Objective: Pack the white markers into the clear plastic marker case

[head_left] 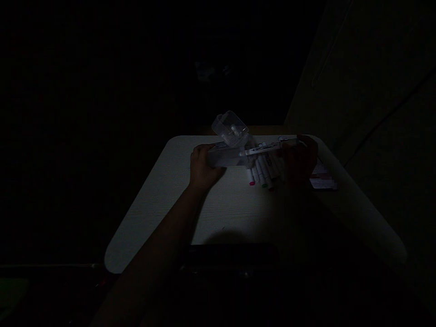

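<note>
The scene is very dark. My left hand (201,167) is closed around the left end of a clear plastic case (226,156) lying on the white table (170,200). My right hand (299,159) is closed on a white marker (269,148) held level over the case. Several white markers (264,175) with coloured caps lie on the table under it. The case's clear lid (230,127) stands tilted behind.
A small card or box (322,179) lies at the table's right side. A dark object (231,254) sits at the near table edge. A wall (368,91) rises on the right; the surroundings are black.
</note>
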`<state>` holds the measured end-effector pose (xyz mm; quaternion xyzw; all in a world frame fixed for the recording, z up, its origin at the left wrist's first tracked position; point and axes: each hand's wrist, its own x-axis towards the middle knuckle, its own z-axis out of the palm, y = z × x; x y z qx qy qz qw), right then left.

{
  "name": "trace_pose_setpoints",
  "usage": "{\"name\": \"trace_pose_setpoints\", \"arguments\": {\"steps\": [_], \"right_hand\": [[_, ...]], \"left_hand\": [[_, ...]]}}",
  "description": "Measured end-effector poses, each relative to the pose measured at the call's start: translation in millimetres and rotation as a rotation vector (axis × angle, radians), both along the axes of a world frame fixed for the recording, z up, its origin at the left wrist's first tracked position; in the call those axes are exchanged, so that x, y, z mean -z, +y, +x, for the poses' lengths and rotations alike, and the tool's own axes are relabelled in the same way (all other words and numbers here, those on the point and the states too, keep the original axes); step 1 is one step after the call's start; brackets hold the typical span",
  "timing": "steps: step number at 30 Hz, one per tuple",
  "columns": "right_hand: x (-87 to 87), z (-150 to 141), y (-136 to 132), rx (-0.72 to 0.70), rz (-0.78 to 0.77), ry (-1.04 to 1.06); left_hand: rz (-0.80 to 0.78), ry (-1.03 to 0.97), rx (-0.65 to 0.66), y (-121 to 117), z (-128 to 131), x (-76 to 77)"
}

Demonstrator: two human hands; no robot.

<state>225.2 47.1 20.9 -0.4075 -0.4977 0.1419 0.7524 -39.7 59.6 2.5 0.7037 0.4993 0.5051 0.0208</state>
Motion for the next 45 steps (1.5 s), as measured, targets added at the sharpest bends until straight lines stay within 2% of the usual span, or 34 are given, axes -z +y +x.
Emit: {"name": "trace_pose_setpoints", "arguments": {"steps": [3,9,16,24,32,40,45], "right_hand": [[0.2,-6,-3,0.046,-0.027,-0.003],[0.1,-4,-8,0.14,-0.117,-0.163],[-0.6,-6,-14,0.09,-0.135,-0.229],[-15.1,-13,-26,0.128,-0.229,-0.319],[-8.7,-11,-22,0.101,-0.218,-0.336],[-13.0,-8,-24,-0.005,-0.26,-0.345],[-10.9,-10,-23,0.028,-0.239,-0.344]], "left_hand": [[0.016,-0.027,0.001,1,0,1.4],[0.057,-0.027,-0.042,6,-1,8.1],[0.084,-0.004,-0.03,8,-2,8.9],[0.098,-0.015,-0.012,7,-2,9.7],[0.094,-0.007,0.006,7,-2,8.8],[0.09,-0.003,0.006,6,-2,6.8],[0.081,0.002,-0.011,6,-2,6.5]]}}
